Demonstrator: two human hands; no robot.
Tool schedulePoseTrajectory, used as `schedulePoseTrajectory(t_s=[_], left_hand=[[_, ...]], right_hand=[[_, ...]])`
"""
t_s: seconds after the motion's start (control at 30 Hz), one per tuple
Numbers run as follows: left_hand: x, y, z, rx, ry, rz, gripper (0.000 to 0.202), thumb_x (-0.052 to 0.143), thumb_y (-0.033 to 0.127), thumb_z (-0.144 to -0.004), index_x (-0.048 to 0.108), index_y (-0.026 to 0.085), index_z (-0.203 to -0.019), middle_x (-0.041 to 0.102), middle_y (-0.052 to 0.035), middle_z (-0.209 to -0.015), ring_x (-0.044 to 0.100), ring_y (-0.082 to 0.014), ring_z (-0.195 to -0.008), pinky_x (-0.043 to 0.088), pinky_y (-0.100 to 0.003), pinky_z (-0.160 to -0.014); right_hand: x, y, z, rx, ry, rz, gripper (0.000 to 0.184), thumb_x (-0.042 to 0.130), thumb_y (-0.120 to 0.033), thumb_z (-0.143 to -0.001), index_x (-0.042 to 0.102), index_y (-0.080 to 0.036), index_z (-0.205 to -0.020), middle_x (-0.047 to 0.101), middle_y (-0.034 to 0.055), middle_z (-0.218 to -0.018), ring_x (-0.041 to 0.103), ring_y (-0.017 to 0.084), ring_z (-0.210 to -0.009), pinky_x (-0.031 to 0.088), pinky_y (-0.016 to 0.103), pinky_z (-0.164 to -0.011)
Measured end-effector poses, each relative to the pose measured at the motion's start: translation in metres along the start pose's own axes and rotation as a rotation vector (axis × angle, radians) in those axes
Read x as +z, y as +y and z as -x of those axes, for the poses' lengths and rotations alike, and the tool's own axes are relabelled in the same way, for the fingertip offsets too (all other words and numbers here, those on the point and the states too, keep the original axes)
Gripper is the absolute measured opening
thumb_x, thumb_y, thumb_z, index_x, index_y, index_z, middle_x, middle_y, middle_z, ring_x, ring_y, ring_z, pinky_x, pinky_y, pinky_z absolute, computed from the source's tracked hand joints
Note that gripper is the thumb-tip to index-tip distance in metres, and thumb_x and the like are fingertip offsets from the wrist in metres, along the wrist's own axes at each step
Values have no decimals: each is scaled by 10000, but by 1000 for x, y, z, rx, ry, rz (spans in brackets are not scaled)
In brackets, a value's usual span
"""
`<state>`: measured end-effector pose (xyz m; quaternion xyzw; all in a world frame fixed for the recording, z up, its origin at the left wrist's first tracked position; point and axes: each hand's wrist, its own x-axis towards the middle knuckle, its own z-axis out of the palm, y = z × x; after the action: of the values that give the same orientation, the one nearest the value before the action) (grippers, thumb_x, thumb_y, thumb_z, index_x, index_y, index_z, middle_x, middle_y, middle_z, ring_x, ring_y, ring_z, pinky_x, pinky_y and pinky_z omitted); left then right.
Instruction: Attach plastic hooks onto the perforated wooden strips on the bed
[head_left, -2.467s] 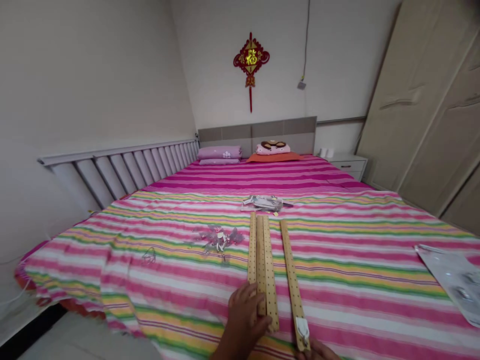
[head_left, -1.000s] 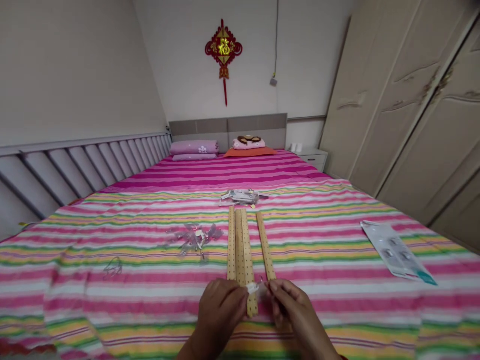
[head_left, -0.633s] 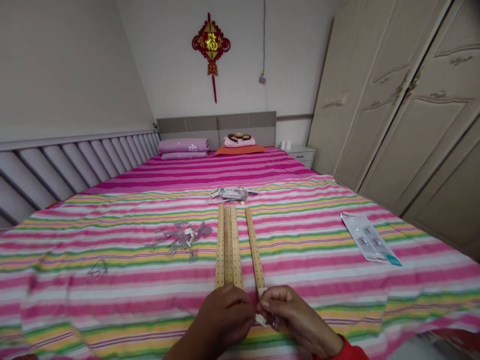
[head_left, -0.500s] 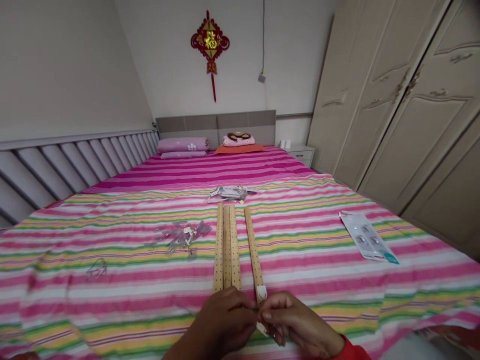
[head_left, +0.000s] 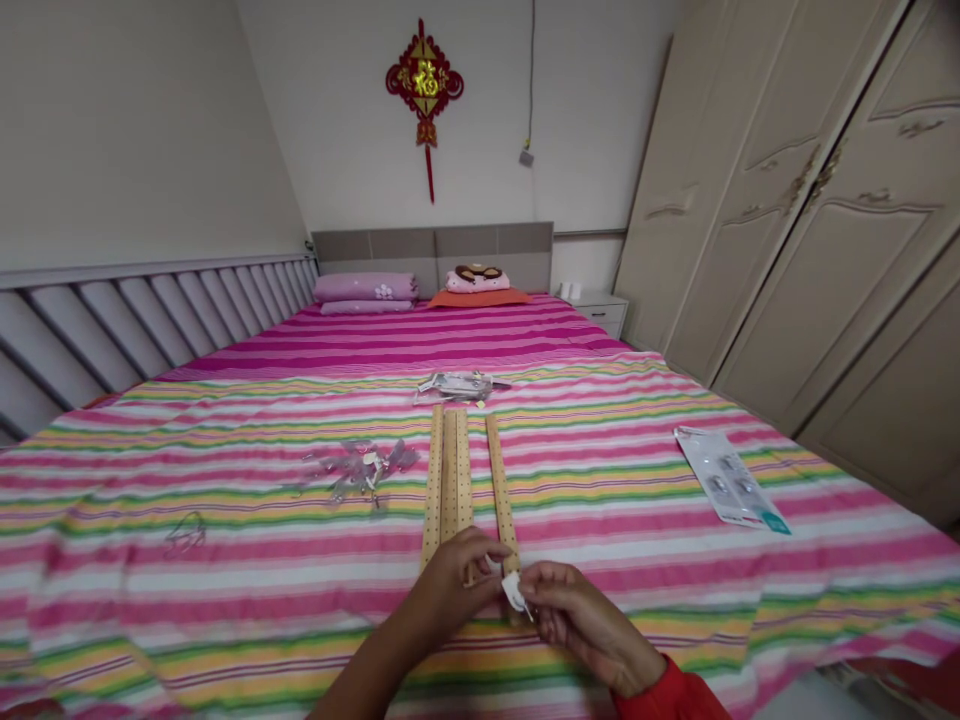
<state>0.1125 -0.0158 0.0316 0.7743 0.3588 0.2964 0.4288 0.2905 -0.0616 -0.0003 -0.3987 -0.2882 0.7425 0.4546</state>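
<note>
My right hand [head_left: 581,615] is closed in a pinch on a small white hook [head_left: 514,592] with a thin metal-looking part at its lower edge. Just left of it, my left hand [head_left: 457,580] has thumb and forefinger apart, the fingertips close to the hook. Under and behind the hook lies a single narrow wooden strip [head_left: 500,480] with rows of small holes. Beside that strip, several more perforated wooden strips [head_left: 450,460] lie close together, their near ends partly covered by my left hand.
Small clear plastic packets [head_left: 360,468] lie on the striped bedspread [head_left: 262,590] to the left. Another plastic packet [head_left: 461,385] rests beyond the strips. A blister pack [head_left: 731,480] lies at right. A slatted rail [head_left: 150,310] borders the left side, a wardrobe [head_left: 810,250] the right.
Both hands have moved slightly up and away from me. The left fingers have spread off the small white piece, which now shows between the hands in the right fingers.
</note>
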Motion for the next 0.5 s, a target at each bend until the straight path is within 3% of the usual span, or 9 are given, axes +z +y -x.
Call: schedulePoseTrajectory(t_s=[0.1,0.27,0.5], left_hand=[[8,-15,-11,-204,77,224,346,683,224,-669,650,135,-1003,639,-66,-863,588,-152,-769,474,-275,-724],[20,-29,-22,-280,200,401,299,633,200,-663,633,116,-950,669,-89,-888,622,-178,-817,484,-311,-789],[32,-40,-25,-243,232,118,259,473,169,-758,660,146,-936,684,-90,-938,628,-189,-889,471,-313,-836]], right_hand=[[3,-4,-8,-67,108,96,234,787,-298,-569,653,-115,-628,616,0,-457,456,43,-354,300,161,-379],[-4,-2,-28,-178,266,129,250,762,-347,-558,613,-146,-559,542,-37,-368,428,59,-328,300,190,-378],[-16,0,-49,-198,344,208,251,717,-363,-545,611,-141,-495,532,-22,-346,426,61,-318,289,194,-361]])
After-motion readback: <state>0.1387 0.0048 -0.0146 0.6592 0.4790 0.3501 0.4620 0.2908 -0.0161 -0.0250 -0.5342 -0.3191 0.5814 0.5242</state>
